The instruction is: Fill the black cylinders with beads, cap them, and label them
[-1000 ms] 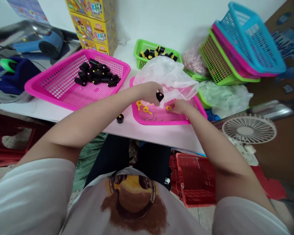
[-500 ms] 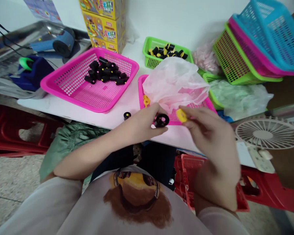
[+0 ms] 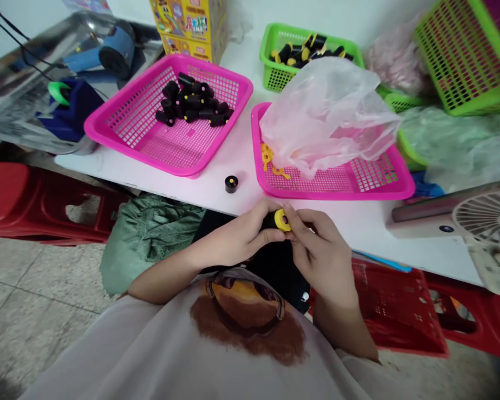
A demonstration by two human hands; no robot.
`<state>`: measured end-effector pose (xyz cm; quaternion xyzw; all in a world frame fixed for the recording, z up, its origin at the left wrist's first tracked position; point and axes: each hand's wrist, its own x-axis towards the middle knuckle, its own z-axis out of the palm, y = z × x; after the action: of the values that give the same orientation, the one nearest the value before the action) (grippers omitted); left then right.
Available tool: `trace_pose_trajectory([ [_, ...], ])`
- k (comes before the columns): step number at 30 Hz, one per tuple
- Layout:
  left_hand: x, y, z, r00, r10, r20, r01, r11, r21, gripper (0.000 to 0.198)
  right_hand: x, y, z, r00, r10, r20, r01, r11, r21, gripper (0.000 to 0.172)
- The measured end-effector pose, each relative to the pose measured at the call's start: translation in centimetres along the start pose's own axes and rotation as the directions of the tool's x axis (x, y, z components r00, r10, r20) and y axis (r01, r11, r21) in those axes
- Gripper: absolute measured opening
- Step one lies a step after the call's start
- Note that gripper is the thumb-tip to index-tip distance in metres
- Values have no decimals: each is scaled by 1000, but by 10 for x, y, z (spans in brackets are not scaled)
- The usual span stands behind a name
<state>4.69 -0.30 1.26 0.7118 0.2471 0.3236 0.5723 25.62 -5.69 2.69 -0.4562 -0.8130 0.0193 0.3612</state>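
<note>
My left hand (image 3: pixel 250 233) is closed around a black cylinder (image 3: pixel 269 221) just past the table's front edge. A yellow ring (image 3: pixel 282 220) sits at the cylinder's right end, with a pinkish spot showing in its middle. The fingers of my right hand (image 3: pixel 316 244) pinch this ring from the right. One more black cylinder (image 3: pixel 231 184) with a yellow dot stands upright on the table, left of the near pink basket (image 3: pixel 337 195). In that basket, yellow plastic pieces (image 3: pixel 270 158) lie beside a thin white plastic bag (image 3: pixel 325 116).
Black cylinders (image 3: pixel 194 101) fill part of the left pink basket (image 3: pixel 141 158). Behind, a green basket (image 3: pixel 273 78) holds black-and-yellow pieces. Yellow boxes (image 3: pixel 191 25) are stacked by the wall. A tape dispenser (image 3: pixel 70 111) stands left, a fan (image 3: pixel 491 219) right.
My right hand has brought the yellow ring leftward onto the end of the black cylinder, and the two hands now meet. The camera view has shifted, showing the table items higher up.
</note>
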Motion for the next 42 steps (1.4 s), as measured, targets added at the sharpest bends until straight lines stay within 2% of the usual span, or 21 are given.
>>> trace_pose_trajectory([
  [4,-5,-14,11,999,-9,-38,5,994,-105,49,-6,-5,5,997,-55,59,60,993,-99,89],
  [6,-5,-18,16,998,-39,-58,30,987,-155,48,-8,-5,4,993,-72,94,82,991,-106,83],
  [8,-5,-21,21,995,-66,-78,49,978,-205,47,-10,-3,4,995,-51,80,53,998,-32,67],
  [10,-4,-24,26,991,-104,-80,75,950,-304,46,-12,3,7,1000,-19,15,18,996,91,50],
  [11,-4,-25,29,990,-127,-66,94,923,-373,45,-12,7,9,1000,-14,-24,17,988,153,48],
  [15,-2,-24,42,978,-207,30,174,725,-667,53,-15,20,27,990,-87,-108,122,918,377,66],
  [17,2,-20,47,954,-294,50,222,584,-781,57,-16,20,36,984,-83,-155,144,887,438,59],
  [19,6,-13,50,902,-426,62,273,453,-849,46,-16,14,43,978,-26,-208,113,900,421,52],
  [22,10,-4,51,817,-571,82,319,328,-889,24,-16,1,50,966,71,-247,17,941,337,50],
  [24,10,0,49,788,-606,110,336,273,-901,19,-16,-7,52,961,100,-257,-18,953,303,50],
  [26,10,2,47,784,-605,138,348,243,-905,18,-17,-11,54,958,104,-268,-22,956,293,51],
  [31,10,-1,44,814,-559,157,367,285,-885,22,-23,-7,55,958,99,-269,-2,940,340,55],
  [34,8,-4,47,875,-454,166,350,359,-865,33,-25,2,50,961,185,-205,-44,836,547,51],
  [38,-5,-8,50,954,-282,100,248,557,-792,65,-28,16,41,981,167,-103,-25,630,777,35],
  [40,-12,-12,47,973,-224,58,199,678,-707,70,-30,20,40,983,178,-46,-66,577,814,24],
  [42,-17,-14,40,987,-131,95,161,803,-573,67,-33,20,42,969,245,1,-131,515,847,24],
])
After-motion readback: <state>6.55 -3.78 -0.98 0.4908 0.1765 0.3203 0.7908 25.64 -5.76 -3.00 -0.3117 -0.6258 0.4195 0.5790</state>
